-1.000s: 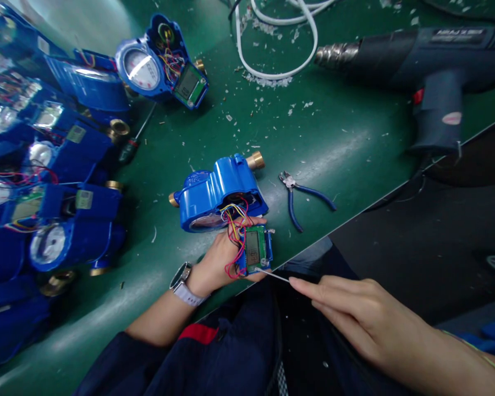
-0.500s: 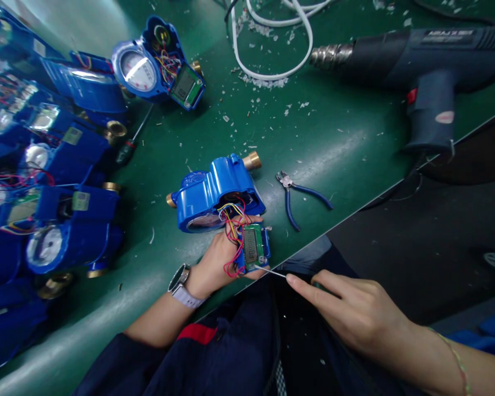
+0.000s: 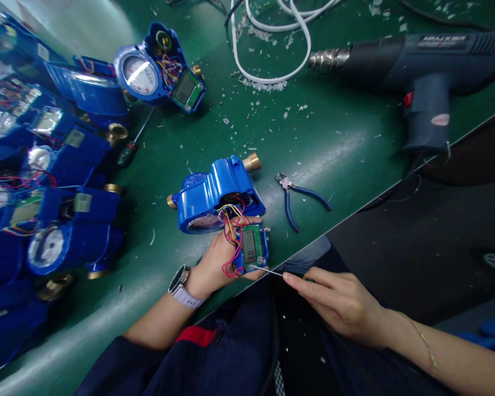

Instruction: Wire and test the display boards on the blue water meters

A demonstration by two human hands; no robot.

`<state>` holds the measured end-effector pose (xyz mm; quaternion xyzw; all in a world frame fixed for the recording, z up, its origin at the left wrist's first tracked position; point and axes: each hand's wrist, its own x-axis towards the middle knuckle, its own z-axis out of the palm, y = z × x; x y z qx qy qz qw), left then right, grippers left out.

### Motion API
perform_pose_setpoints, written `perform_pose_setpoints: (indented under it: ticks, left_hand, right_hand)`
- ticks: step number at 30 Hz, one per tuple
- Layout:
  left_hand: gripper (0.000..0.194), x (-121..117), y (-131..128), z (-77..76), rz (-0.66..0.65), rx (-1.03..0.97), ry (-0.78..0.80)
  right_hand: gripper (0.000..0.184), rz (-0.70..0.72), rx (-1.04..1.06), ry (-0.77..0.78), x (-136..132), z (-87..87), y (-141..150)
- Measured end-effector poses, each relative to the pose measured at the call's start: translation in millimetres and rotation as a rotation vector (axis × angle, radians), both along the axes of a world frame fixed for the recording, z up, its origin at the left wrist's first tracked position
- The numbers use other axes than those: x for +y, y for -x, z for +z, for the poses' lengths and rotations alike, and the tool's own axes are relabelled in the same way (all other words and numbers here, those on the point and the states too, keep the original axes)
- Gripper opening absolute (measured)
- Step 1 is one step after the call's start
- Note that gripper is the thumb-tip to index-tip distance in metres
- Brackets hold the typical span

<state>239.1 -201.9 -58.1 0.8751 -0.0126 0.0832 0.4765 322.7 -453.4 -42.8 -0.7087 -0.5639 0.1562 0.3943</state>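
My left hand [image 3: 216, 258] is closed around a small green circuit board with a display [image 3: 249, 246], set in a blue holder. Red, yellow and white wires [image 3: 232, 220] run from the board into a blue water meter [image 3: 218, 190], which lies on its side with brass ends. My right hand [image 3: 338, 297] grips a screwdriver [image 3: 272, 271]; its handle is mostly hidden by the fingers. The thin metal shaft reaches left, and its tip touches the lower edge of the board. Dark characters show on the display.
Blue-handled cutters [image 3: 291, 192] lie right of the meter. Farther right rests a heat gun [image 3: 421, 71] beside a white cable [image 3: 268, 80]. Several blue meters [image 3: 70, 220] crowd the left, another opened meter [image 3: 148, 71] sits behind, and a second screwdriver [image 3: 127, 151] lies near them.
The display went from a row of faint digits to a few darker characters. My right hand shifted slightly left with the screwdriver. My left hand and the meter stayed nearly in place.
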Motion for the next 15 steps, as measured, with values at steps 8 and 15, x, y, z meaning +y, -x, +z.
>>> perform_pose_setpoints:
  ticks: [8,15]
  left_hand:
    - [0.077,1,1,-2.3,0.020,0.009,0.024]
    - [0.081,-7,0,-6.4,-0.023,-0.039,0.136]
  right_hand:
    - [0.036,-0.004,0.761,0.105,5,-13.7,9]
    - [0.033,0.033,0.485,0.002,15,-1.2,-14]
